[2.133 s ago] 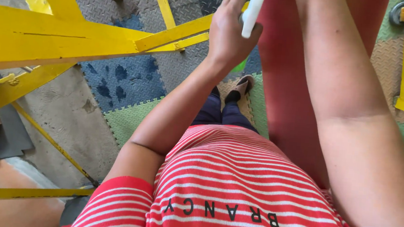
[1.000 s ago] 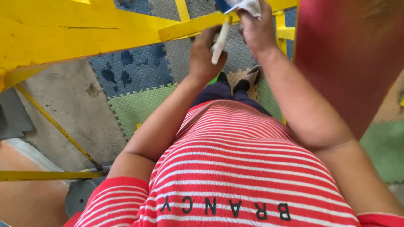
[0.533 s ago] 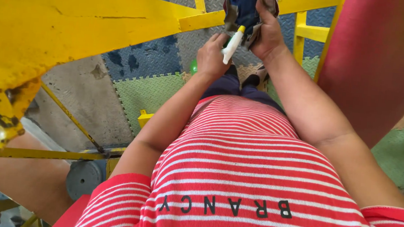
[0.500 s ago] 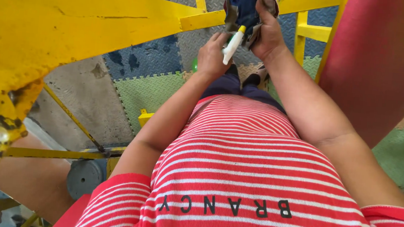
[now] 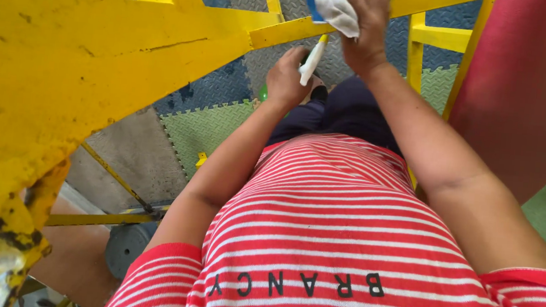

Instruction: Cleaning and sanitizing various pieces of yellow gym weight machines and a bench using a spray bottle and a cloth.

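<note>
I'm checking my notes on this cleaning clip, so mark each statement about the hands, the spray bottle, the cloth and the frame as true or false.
1. The left hand holds a white spray bottle with a yellow nozzle tip. True.
2. The right hand is empty. False: it grips a white cloth with a blue edge.
3. The white cloth lies on the floor mats. False: it is held up near the yellow painted metal frame.
4. The floor has green and blue interlocking foam mats. True.
5. The padded upright at right is blue. False: the padded column is red.
</note>
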